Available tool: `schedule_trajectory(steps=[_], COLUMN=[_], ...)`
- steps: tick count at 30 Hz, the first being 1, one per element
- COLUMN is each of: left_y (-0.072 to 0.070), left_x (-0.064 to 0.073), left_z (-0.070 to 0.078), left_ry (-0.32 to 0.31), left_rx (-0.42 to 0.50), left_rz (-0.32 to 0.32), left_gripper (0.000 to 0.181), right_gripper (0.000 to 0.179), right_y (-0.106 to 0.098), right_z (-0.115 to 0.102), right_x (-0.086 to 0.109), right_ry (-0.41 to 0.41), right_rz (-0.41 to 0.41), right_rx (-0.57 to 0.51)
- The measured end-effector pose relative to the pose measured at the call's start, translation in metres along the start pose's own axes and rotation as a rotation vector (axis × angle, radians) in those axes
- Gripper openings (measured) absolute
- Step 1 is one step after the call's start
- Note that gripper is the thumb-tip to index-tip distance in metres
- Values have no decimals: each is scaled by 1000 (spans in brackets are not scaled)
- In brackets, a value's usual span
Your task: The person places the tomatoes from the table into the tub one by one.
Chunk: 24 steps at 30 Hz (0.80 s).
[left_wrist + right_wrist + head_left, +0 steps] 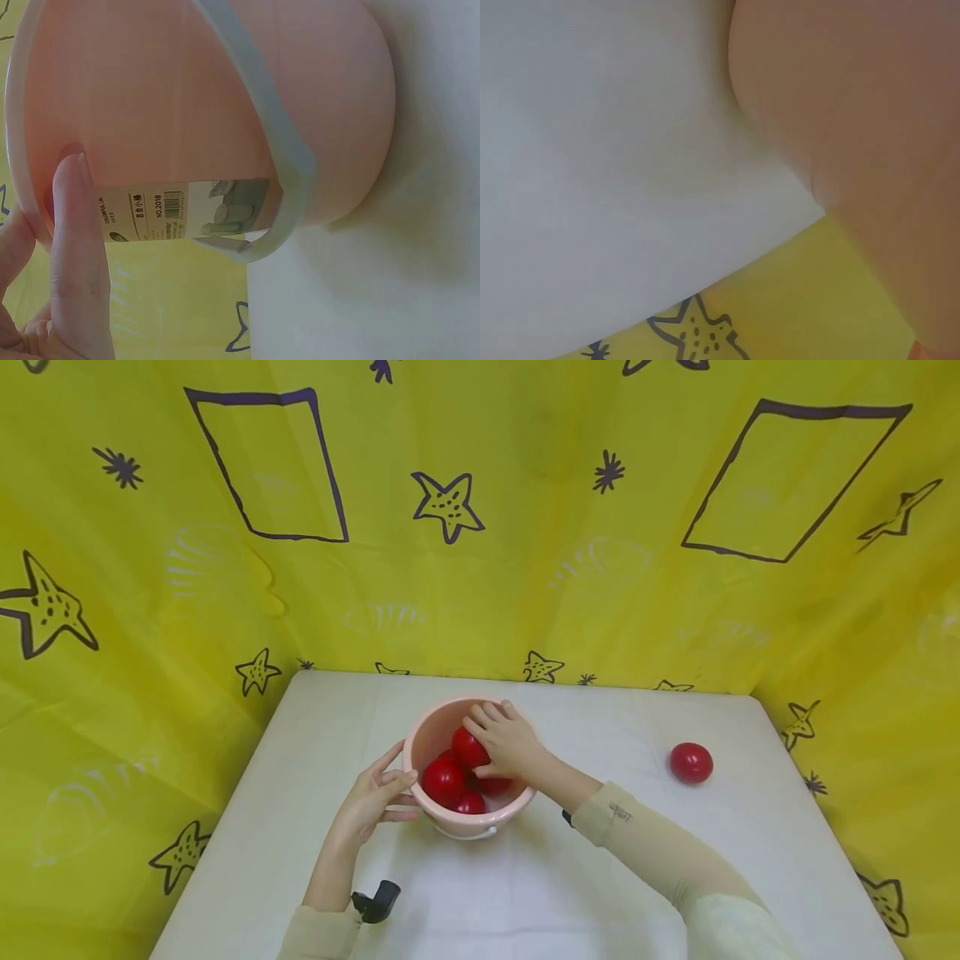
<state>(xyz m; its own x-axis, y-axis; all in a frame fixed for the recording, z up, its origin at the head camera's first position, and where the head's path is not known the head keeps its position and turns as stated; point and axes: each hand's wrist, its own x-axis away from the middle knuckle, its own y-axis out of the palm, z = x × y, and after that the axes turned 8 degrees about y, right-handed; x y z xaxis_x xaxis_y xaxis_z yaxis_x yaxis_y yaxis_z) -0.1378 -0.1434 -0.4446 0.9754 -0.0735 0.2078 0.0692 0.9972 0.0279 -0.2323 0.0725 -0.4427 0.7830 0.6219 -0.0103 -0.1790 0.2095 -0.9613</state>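
A pink bucket [429, 742] stands on the white table with several shiny red balls [444, 779] inside. My left hand [375, 792] holds its left rim, thumb over the edge and fingers on the outside. In the left wrist view, a finger presses the bucket's wall [172, 90] beside a paper label [161, 214]. My right hand [508, 745] reaches into the bucket, fingers and thumb around the uppermost red ball [468, 747]. Only the bucket's outer side [862, 112] shows in the right wrist view; that hand is hidden there.
Another red ball [691, 763] lies on the right part of the white table [615, 727]. The bucket's pale handle [289, 150] hangs down on the near side. A yellow curtain [510, 593] with star drawings encloses the table at the back and sides.
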Motion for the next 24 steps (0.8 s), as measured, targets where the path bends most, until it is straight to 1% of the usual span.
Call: schedule_trajectory(steps=[4, 8, 18, 20, 21, 22, 24], left_y=[-1, -1, -1, -1, -1, 0, 0], left_x=[0, 1, 0, 0, 0, 0, 0], left_z=[0, 1, 0, 0, 0, -1, -1], left_ry=[10, 12, 14, 13, 13, 12, 9], left_rx=[1, -1, -7, -8, -10, -13, -17], left_rz=[-7, -6, 0, 4, 6, 10, 16], left_gripper=[63, 64, 65, 64, 64, 64, 63], right_gripper=[79, 80, 71, 71, 70, 70, 68], right_y=[1, 1, 1, 1, 1, 0, -2], right_z=[-2, -3, -4, -3, -2, -1, 5], right_x=[-4, -6, -5, -4, -3, -2, 2], right_ry=[-13, -15, -14, -12, -9, -4, 17], right_rz=[-69, -114, -81, -61, -44, -28, 14], right_rx=[101, 151, 179, 152, 116, 67, -66])
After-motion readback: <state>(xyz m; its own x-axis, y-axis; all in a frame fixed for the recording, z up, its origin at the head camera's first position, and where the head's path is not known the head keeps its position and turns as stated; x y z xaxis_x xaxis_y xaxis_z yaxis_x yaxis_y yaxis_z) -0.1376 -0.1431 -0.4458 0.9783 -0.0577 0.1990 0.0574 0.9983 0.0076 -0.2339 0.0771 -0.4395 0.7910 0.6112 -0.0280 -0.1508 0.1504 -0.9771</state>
